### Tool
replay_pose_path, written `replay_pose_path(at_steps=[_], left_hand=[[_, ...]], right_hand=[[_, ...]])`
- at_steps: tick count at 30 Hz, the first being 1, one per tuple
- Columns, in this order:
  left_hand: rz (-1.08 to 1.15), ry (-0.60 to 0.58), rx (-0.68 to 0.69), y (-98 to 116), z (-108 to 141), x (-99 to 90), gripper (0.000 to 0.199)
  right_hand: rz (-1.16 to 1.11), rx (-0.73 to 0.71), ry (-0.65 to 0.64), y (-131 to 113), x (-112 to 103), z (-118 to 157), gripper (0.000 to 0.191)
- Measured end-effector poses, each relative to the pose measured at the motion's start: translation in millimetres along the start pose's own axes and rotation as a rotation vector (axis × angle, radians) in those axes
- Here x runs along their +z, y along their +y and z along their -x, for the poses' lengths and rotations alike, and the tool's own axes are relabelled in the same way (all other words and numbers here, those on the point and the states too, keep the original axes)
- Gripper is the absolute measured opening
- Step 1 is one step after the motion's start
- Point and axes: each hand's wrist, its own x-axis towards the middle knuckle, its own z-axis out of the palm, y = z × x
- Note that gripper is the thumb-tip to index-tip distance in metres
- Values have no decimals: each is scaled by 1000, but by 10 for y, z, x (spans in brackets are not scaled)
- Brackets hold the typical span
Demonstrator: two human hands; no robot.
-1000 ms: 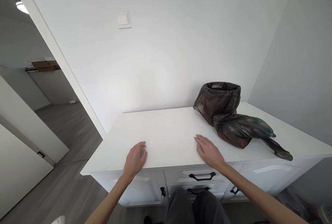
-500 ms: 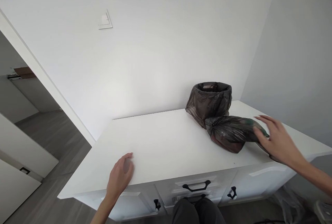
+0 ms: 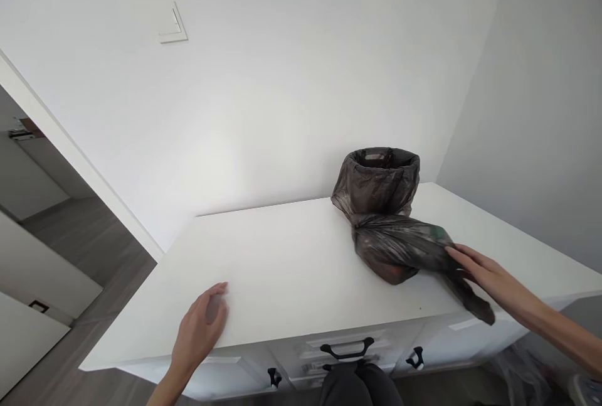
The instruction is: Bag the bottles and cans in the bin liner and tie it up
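On the right half of the white cabinet top [image 3: 282,255] lies a dark plastic bag [image 3: 399,246], bunched and filled, with something reddish and something green showing through. Its loose end trails toward the front edge. Right behind it stands a bin [image 3: 379,183] lined with a similar dark bag. My right hand [image 3: 475,268] touches the right part of the lying bag, fingers stretched over it; whether they grip it cannot be made out. My left hand [image 3: 197,324] is at the left front of the top, fingers curved apart, with nothing in it.
A white wall [image 3: 263,80] with a switch [image 3: 174,26] rises behind the top. Dark handles [image 3: 348,349] are on the cabinet front. My knees are below it. A doorway is at the left, and clear plastic [image 3: 522,374] lies on the floor at the lower right.
The lying bag has shifted left and toward the front, and its loose end has swung out. My right hand has moved left and down onto it. The whole view has shifted slightly.
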Motion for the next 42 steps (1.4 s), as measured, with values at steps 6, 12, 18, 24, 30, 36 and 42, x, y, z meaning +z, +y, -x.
replay_pose_path(at_steps=[6,12,18,24,30,36,42], left_hand=[[6,-7,3,-74,6,62,28],[7,-18,2,-104,22,82,29],[17,-24,4,-100,72,73,30],[40,-26,1,-105,110,57,28],[37,-14,27,-126,145,65,27],[42,-1,76,-97,178,55,24],[72,-9,88,-70,209,38,25]], right_hand=[[-19,-169,-350,-530,425,363,65],[71,-463,-459,-853,739,708,46],[280,-660,-261,-573,1089,877,27],[496,-763,-173,-551,1418,1002,17],[684,-859,-64,-742,1587,1030,31],[951,-836,-123,-1109,1663,939,35],[1224,-852,-202,-1242,1772,907,36]])
